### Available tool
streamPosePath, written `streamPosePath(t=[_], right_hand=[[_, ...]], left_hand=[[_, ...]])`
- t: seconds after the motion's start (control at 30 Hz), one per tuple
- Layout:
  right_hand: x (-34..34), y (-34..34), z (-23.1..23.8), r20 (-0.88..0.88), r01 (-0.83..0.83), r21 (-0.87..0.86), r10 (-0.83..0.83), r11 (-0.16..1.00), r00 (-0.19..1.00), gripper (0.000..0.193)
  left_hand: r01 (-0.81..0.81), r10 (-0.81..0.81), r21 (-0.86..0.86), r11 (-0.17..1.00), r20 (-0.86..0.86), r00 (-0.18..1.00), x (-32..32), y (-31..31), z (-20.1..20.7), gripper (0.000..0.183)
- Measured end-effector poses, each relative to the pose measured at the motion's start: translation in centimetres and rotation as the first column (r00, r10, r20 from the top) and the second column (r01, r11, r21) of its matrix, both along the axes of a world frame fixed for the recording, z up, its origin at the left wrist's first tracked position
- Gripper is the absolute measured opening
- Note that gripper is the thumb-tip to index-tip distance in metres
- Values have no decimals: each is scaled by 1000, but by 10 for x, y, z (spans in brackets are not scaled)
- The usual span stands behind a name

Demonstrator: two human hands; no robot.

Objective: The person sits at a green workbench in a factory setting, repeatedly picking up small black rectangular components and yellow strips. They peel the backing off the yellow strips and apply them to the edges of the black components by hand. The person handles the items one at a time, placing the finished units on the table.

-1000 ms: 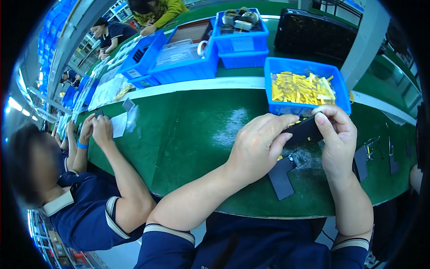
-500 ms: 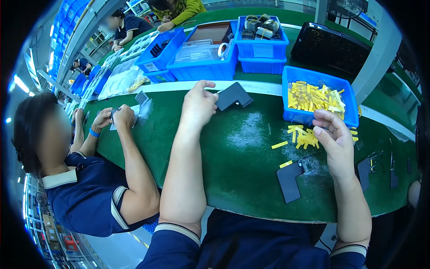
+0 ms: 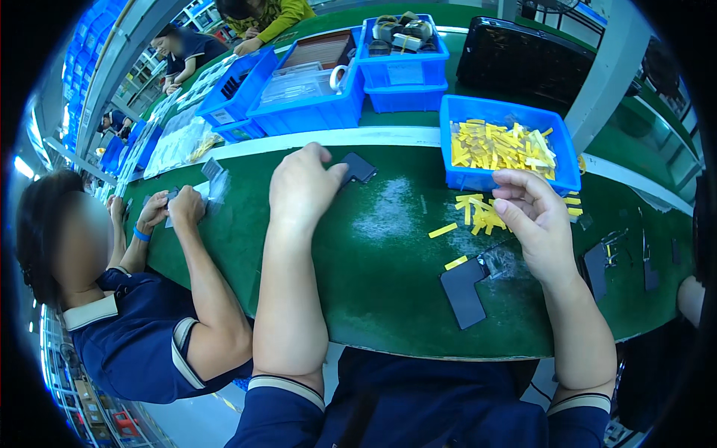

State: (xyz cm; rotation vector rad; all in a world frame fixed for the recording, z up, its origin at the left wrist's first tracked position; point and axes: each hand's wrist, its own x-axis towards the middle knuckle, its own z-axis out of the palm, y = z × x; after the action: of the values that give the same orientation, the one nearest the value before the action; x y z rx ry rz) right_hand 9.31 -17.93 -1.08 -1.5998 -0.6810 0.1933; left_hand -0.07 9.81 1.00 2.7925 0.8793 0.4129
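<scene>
My left hand (image 3: 305, 185) hovers over the green table at centre-left. Its thumb and forefinger are apart and nothing shows between them. Just beyond the thumb, a dark grey L-shaped piece (image 3: 358, 169) lies on the table, partly hidden by the hand. My right hand (image 3: 534, 220) is loosely curled above loose yellow strips (image 3: 482, 214), in front of a blue bin; a gap shows between thumb and fingers, with nothing visible in it. A second L-shaped piece (image 3: 462, 293) lies nearer to me, with one yellow strip (image 3: 455, 263) at its upper edge and clear film beside it.
The blue bin (image 3: 510, 179) holds many yellow strips. More blue bins (image 3: 310, 112) line the back, beside a black case (image 3: 523, 63). At right lie more dark pieces (image 3: 595, 269) with thin wires. A co-worker (image 3: 142, 321) works close on my left; a metal post (image 3: 609, 82) rises back right.
The far L-shaped piece, tilted up at my left fingertips before, now lies lower on the table. My left hand has drawn back from it. The whole view has shifted slightly; my right hand keeps its pose.
</scene>
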Motion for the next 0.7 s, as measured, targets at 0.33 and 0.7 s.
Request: streamPosePath(t=[0.33, 0.7], right_hand=[[1, -3, 1, 175, 17, -68, -5, 998, 984, 26], [-3, 0, 4, 519, 159, 71, -172, 985, 837, 17]], left_hand=[[738, -699, -61, 672, -381, 605, -30, -167, -2, 84], [693, -668, -423, 584, 233, 706, -7, -132, -19, 26]])
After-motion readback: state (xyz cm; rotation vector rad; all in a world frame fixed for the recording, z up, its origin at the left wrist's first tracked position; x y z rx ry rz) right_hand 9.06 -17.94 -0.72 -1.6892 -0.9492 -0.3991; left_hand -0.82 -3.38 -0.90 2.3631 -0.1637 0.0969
